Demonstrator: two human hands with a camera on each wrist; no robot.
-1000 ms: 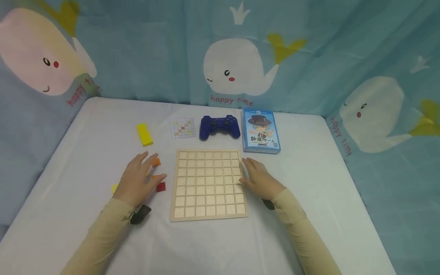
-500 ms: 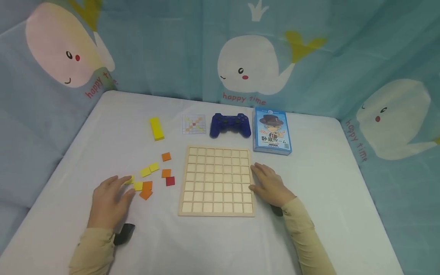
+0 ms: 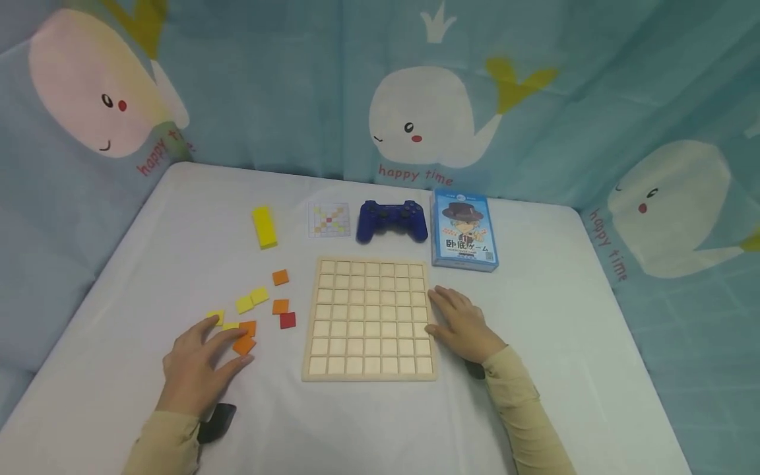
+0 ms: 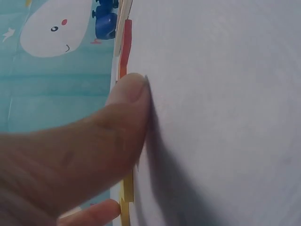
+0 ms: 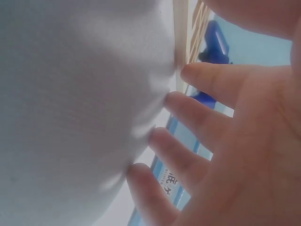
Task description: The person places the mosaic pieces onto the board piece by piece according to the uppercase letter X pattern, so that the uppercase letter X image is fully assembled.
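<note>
My left hand is low over the table's left side, thumb apart from the bent fingers. Its index fingertip overlaps an orange tile in the head view, and another orange tile lies between thumb and index finger. A yellow tile sits at another fingertip. In the left wrist view the thumb comes down at the cloth. My right hand rests at the right edge of the wooden grid board, fingers spread. The right wrist view shows those fingertips on the cloth, one against the board's side.
More tiles lie left of the board: a red tile, an orange tile and a yellow tile. Behind stand a yellow block, a pattern card, a blue game controller and a blue box.
My left hand has moved left and toward me from over the tiles, uncovering several, then slightly right to the orange ones. The right hand stays by the board. The head view has shifted.
</note>
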